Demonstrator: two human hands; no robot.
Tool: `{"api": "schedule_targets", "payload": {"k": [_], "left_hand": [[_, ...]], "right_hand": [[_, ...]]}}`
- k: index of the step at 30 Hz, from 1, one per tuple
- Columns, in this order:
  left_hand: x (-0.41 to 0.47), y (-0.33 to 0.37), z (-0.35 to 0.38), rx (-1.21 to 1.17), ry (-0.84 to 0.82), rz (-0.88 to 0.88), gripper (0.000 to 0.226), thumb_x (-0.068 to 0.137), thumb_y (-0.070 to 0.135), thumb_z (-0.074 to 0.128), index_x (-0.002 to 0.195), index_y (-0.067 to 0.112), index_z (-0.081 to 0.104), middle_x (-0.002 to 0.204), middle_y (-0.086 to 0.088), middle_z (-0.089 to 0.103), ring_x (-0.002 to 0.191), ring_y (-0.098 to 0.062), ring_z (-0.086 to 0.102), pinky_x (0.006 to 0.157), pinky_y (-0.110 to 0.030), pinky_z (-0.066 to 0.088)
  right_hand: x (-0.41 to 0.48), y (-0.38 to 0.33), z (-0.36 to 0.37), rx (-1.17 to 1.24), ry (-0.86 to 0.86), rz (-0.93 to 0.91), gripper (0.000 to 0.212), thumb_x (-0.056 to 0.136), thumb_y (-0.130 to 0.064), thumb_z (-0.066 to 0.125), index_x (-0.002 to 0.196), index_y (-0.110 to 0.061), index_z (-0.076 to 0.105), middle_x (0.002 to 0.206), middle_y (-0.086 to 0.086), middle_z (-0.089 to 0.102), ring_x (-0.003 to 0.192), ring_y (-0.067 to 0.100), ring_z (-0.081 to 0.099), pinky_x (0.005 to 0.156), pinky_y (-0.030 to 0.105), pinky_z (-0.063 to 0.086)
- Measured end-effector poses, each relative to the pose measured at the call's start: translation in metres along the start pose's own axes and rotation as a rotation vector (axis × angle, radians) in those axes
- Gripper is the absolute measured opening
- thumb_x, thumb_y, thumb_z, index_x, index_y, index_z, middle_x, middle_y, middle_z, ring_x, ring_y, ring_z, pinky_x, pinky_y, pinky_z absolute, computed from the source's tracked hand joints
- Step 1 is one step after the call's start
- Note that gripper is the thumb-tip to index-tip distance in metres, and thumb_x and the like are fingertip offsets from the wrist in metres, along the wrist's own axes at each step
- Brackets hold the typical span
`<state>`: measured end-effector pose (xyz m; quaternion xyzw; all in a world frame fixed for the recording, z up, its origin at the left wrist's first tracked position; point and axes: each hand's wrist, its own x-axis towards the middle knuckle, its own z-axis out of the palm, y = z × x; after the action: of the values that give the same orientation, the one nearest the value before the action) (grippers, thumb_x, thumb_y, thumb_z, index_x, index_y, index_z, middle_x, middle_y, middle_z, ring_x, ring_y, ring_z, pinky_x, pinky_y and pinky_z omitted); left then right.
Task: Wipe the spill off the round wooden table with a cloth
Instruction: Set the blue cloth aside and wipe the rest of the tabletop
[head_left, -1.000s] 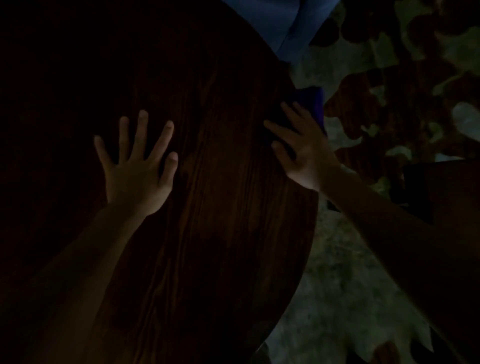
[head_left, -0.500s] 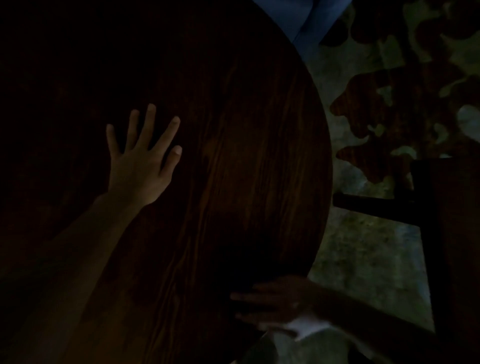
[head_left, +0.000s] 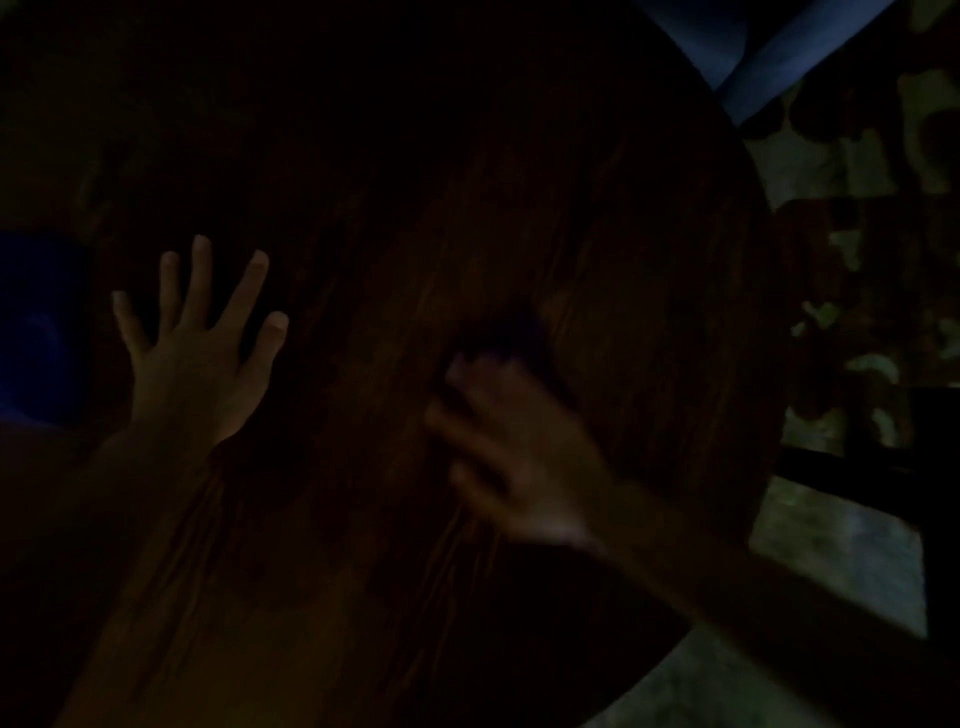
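The scene is very dim. The round wooden table (head_left: 649, 234) fills most of the view, its dark grain running toward me. My left hand (head_left: 197, 358) lies flat on the tabletop at the left, fingers spread, holding nothing. My right hand (head_left: 519, 457) is blurred with motion near the table's middle. Its fingers press on a dark cloth (head_left: 511, 330), which shows as a dark patch just beyond the fingertips. No spill can be made out in this light.
A blue object (head_left: 36, 332) sits at the far left edge of the view. Blue fabric (head_left: 779, 57) hangs past the table's far right rim. A patterned floor (head_left: 857, 156) and dark chair frame (head_left: 857, 462) lie to the right.
My right hand with the cloth swept from the table's far right edge to its near edge, then up to the middle. My left hand stayed flat in place.
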<state>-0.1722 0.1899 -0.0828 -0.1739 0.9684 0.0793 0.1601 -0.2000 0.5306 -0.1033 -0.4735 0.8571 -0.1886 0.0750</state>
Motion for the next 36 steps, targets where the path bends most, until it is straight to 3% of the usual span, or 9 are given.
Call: {"api": "schedule_targets", "payload": {"k": [6, 12, 16, 18, 23, 27, 30, 33, 36], "left_hand": [[0.008, -0.017, -0.003, 0.022, 0.005, -0.072, 0.066, 0.095, 0.075, 0.004, 0.155, 0.054, -0.012, 0.17, 0.002, -0.021, 0.155, -0.027, -0.02, 0.12, -0.064, -0.011], [0.008, -0.014, 0.0, 0.007, 0.04, -0.083, 0.065, 0.096, 0.074, 0.003, 0.156, 0.053, -0.011, 0.17, 0.002, -0.021, 0.155, -0.027, -0.019, 0.121, -0.066, -0.007], [0.01, -0.017, 0.0, 0.007, 0.035, -0.083, 0.066, 0.095, 0.074, 0.002, 0.156, 0.052, -0.013, 0.169, 0.002, -0.023, 0.155, -0.027, -0.021, 0.121, -0.066, -0.008], [0.01, -0.017, 0.0, -0.007, 0.034, -0.07, 0.066, 0.096, 0.074, 0.003, 0.156, 0.052, -0.013, 0.169, 0.002, -0.024, 0.155, -0.027, -0.022, 0.121, -0.066, -0.008], [0.009, -0.019, 0.001, -0.012, 0.03, -0.06, 0.065, 0.098, 0.071, 0.004, 0.156, 0.051, -0.013, 0.17, 0.0, -0.022, 0.155, -0.028, -0.02, 0.121, -0.066, -0.008], [0.009, -0.027, -0.003, -0.022, 0.02, -0.014, 0.062, 0.099, 0.068, 0.005, 0.157, 0.051, -0.011, 0.17, 0.0, -0.018, 0.156, -0.028, -0.016, 0.122, -0.064, -0.006], [0.009, -0.035, -0.005, -0.01, 0.02, 0.026, 0.061, 0.099, 0.067, 0.002, 0.157, 0.051, -0.011, 0.17, 0.0, -0.019, 0.157, -0.027, -0.014, 0.122, -0.063, -0.006], [0.011, -0.035, 0.0, -0.006, 0.066, -0.041, 0.062, 0.1, 0.068, 0.006, 0.157, 0.051, -0.011, 0.17, -0.003, -0.019, 0.156, -0.031, -0.017, 0.121, -0.065, -0.009], [0.009, -0.033, 0.002, -0.027, 0.083, -0.106, 0.066, 0.098, 0.071, 0.006, 0.158, 0.049, -0.01, 0.17, -0.004, -0.02, 0.155, -0.033, -0.019, 0.122, -0.062, -0.009]], "right_hand": [[-0.062, -0.048, 0.01, -0.108, -0.584, -0.92, 0.06, 0.105, -0.05, 0.041, 0.159, -0.03, 0.023, 0.169, 0.003, 0.019, 0.157, 0.025, 0.012, 0.129, 0.04, -0.007], [0.062, 0.113, -0.049, -0.115, -0.055, -0.043, 0.063, 0.104, -0.051, 0.042, 0.155, -0.016, 0.034, 0.16, 0.013, 0.037, 0.149, 0.03, 0.035, 0.122, 0.055, 0.028], [0.149, 0.168, -0.076, 0.014, 0.201, 0.813, 0.069, 0.104, -0.053, 0.036, 0.162, -0.022, 0.017, 0.169, 0.008, 0.018, 0.156, 0.029, 0.016, 0.127, 0.053, 0.017], [0.172, 0.142, -0.061, -0.049, 0.226, 0.888, 0.064, 0.105, -0.05, 0.034, 0.162, -0.021, 0.02, 0.169, 0.009, 0.017, 0.156, 0.03, 0.016, 0.126, 0.052, 0.019], [0.103, -0.02, 0.016, 0.02, 0.037, -0.071, 0.052, 0.102, -0.035, 0.052, 0.15, -0.016, 0.048, 0.158, 0.011, 0.044, 0.148, 0.031, 0.039, 0.12, 0.055, 0.032], [0.02, -0.06, 0.052, 0.361, -0.541, -0.774, 0.05, 0.11, -0.01, 0.033, 0.158, -0.024, 0.029, 0.166, 0.0, 0.028, 0.157, 0.006, 0.006, 0.127, 0.048, 0.012], [0.03, -0.014, 0.039, 0.87, -0.642, -0.568, 0.048, 0.112, -0.023, 0.017, 0.155, -0.034, 0.036, 0.163, -0.018, 0.03, 0.153, -0.001, 0.018, 0.13, 0.032, 0.008], [0.102, 0.053, -0.013, 0.058, -0.248, -0.43, 0.047, 0.106, -0.031, 0.048, 0.15, -0.017, 0.046, 0.16, 0.005, 0.041, 0.151, 0.024, 0.034, 0.127, 0.053, 0.019], [0.199, 0.108, -0.06, -0.074, 0.068, 0.295, 0.061, 0.104, -0.058, 0.034, 0.156, -0.025, 0.035, 0.163, 0.016, 0.032, 0.151, 0.037, 0.029, 0.122, 0.06, 0.023]]}}
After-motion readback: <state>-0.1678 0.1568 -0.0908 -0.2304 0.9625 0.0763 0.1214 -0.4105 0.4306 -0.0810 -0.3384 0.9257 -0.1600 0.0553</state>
